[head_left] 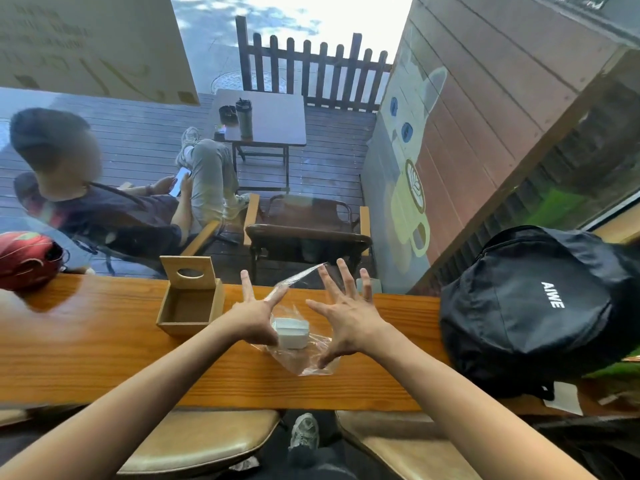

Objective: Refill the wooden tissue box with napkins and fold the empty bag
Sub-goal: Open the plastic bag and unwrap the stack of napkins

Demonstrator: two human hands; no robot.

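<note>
With the wooden tissue box [189, 308] open-lidded near the counter's [104, 348] far edge, left hand [255, 318] and right hand [346, 318], both splayed and gripping nothing, spread the bag [304, 358] around the napkins [290, 332].

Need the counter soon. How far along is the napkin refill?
Early. Done: the box is open, lid tilted up, and looks empty. In hand: both hands, left and right, spread fingers over the clear bag, napkins still inside it. Left: napkins into the box, lid shut, bag folded.
</note>
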